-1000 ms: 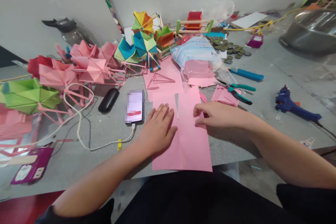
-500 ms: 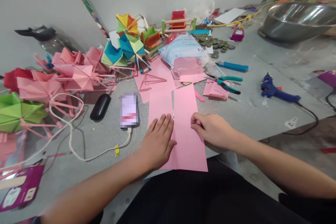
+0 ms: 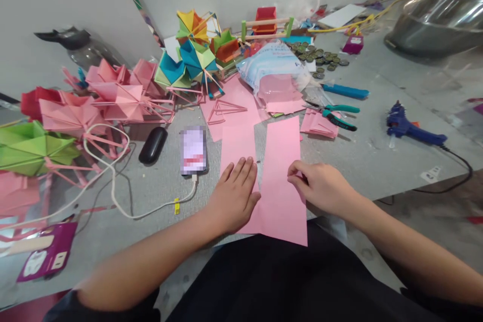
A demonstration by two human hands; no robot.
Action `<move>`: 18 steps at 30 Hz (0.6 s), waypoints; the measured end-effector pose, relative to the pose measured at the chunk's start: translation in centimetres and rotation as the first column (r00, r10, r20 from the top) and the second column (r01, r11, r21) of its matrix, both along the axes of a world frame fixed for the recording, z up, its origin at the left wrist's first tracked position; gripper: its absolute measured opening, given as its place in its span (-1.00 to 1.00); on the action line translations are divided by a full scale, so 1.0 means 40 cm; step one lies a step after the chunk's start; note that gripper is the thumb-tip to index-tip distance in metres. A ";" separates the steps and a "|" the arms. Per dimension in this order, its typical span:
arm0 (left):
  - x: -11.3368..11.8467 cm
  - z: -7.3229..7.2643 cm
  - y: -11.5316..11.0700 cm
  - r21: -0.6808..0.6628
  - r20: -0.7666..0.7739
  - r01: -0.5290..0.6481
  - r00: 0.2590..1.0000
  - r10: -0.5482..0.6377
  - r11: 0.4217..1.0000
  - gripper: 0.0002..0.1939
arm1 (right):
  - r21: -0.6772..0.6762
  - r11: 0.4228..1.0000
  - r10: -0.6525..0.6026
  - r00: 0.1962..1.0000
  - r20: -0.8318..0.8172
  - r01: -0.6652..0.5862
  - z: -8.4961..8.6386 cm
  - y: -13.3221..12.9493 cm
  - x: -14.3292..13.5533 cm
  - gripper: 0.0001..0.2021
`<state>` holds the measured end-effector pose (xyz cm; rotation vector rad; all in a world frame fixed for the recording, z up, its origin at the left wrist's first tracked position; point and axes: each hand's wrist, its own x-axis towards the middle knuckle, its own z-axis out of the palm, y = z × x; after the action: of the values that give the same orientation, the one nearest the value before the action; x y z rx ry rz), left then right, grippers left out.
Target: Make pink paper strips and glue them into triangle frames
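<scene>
My left hand (image 3: 236,196) lies flat, fingers stretched, on the left half of a pink paper sheet (image 3: 238,141). My right hand (image 3: 320,186) pinches the outer edge of the right half, a pink paper strip (image 3: 283,161). A gap parts the two halves from the top down to about my left thumb. Lower down they seem to meet, though my left hand partly hides the line. Behind them lie more pink paper (image 3: 241,95) and a folded pink paper stack (image 3: 319,125).
Pink folded-paper models (image 3: 124,100) and a green one (image 3: 33,148) crowd the left. A phone (image 3: 193,151) on a cable and a black case (image 3: 153,146) lie nearer. Pliers (image 3: 339,116), a blue cutter (image 3: 345,91) and a glue gun (image 3: 413,128) are right; a metal bowl (image 3: 433,30) stands behind.
The slit between the paper halves has widened and lengthened downward, as my right hand drew the right half away. My left hand stays flat on the left half. The camera view shifted slightly.
</scene>
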<state>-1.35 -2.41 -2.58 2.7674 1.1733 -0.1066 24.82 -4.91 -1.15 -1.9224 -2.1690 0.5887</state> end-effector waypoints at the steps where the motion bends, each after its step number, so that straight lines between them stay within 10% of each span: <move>1: -0.001 -0.001 0.002 -0.005 0.015 -0.001 1.000 0.001 1.000 -0.31 | 0.020 1.000 0.005 1.000 0.006 -0.006 -0.004 -0.004 0.001 -0.86; 9: -0.030 0.026 -0.009 0.096 0.292 -0.068 0.956 0.037 0.993 -0.47 | 0.256 0.964 0.037 0.992 0.123 -0.067 -0.022 -0.001 0.017 -0.78; 18: -0.012 0.011 -0.042 -0.079 0.002 0.037 0.999 -0.037 0.996 -0.18 | 0.174 0.981 -0.079 0.997 -0.028 0.082 0.003 0.003 0.013 -0.67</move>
<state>-1.82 -4.08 -2.16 2.7206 1.0930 -0.1535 25.33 -4.81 -1.03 -1.8918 -2.0443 0.3877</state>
